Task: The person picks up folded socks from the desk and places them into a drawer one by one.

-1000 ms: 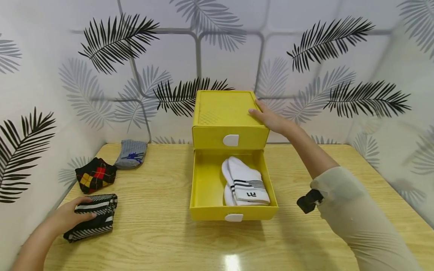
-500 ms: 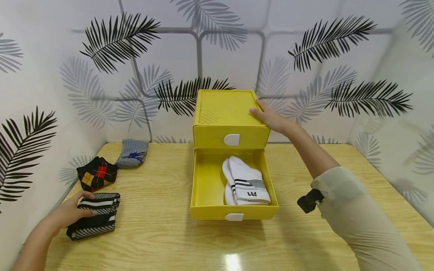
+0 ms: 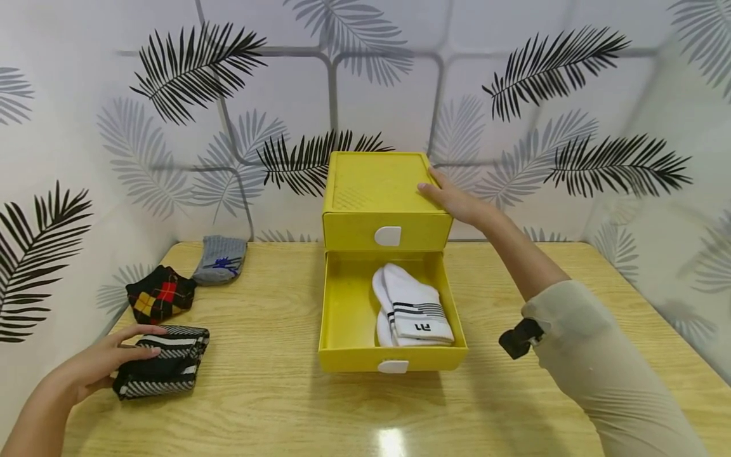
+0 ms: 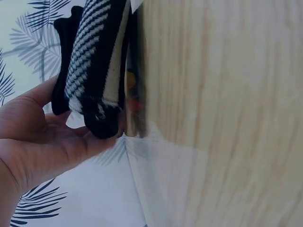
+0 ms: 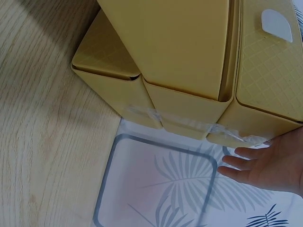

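Note:
My left hand (image 3: 105, 355) grips a folded bundle of black-and-white striped socks (image 3: 177, 371) at the table's left, fingers and thumb round its left end. The left wrist view shows the socks (image 4: 97, 61) between the thumb and the fingers. My right hand (image 3: 457, 200) rests on the top right edge of a yellow drawer box (image 3: 377, 178), its fingers (image 5: 239, 161) fairly straight along the side. Below the top drawer, the middle drawer (image 3: 345, 360) is pulled out. White socks (image 3: 419, 304) with black stripes lie folded in its right half; its left half shows bare floor.
Behind the striped socks lie black argyle socks (image 3: 162, 295) with red and yellow diamonds. Farther back are grey socks (image 3: 223, 261) with a blue mark. The bottom drawer (image 5: 102, 47) is closed. A leaf-print wall covering (image 3: 371, 101) rises behind the wooden table (image 3: 257, 393).
My left hand and the striped socks have shifted slightly right, and the wrist sits farther round below the bundle's end. My right hand and the drawer box stay as they were.

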A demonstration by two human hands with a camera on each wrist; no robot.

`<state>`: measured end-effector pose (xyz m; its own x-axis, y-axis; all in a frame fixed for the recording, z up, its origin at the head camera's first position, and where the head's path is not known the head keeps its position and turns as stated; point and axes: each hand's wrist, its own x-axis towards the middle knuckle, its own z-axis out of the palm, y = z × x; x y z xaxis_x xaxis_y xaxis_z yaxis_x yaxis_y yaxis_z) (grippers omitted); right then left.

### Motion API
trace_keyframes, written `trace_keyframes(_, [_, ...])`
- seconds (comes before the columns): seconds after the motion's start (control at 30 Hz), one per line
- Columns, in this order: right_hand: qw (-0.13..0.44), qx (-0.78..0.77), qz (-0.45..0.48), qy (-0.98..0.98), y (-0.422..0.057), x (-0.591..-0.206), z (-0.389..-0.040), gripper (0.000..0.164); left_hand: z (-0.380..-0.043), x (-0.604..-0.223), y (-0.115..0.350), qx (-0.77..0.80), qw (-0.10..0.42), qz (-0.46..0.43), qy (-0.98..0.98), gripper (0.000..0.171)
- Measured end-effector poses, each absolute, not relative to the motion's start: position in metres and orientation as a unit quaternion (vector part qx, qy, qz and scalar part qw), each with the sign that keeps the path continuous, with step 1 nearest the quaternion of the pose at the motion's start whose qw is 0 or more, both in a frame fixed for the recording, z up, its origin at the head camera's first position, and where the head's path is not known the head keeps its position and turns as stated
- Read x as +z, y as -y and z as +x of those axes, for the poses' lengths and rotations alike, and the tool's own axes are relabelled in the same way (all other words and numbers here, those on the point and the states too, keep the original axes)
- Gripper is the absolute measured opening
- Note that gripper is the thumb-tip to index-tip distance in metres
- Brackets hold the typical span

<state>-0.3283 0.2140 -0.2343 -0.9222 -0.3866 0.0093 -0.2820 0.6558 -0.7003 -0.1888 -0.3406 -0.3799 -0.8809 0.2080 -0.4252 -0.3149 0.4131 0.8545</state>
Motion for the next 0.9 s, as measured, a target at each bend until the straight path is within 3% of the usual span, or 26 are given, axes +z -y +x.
trace_keyframes(0.37, [0.073,-0.377,-0.181,-0.906,-0.2146,-0.2339,-0.3280,0.069,-0.1882,-0.3836,0.3394,0.564,0.246,0.017,-0.788,0.029])
trace_keyframes(0.9, [0.075,-0.387,-0.174,-0.903,-0.2147,-0.2344,-0.3283,0.069,-0.1904,-0.3882,0.3348,0.571,0.310,0.046,-0.759,0.052])
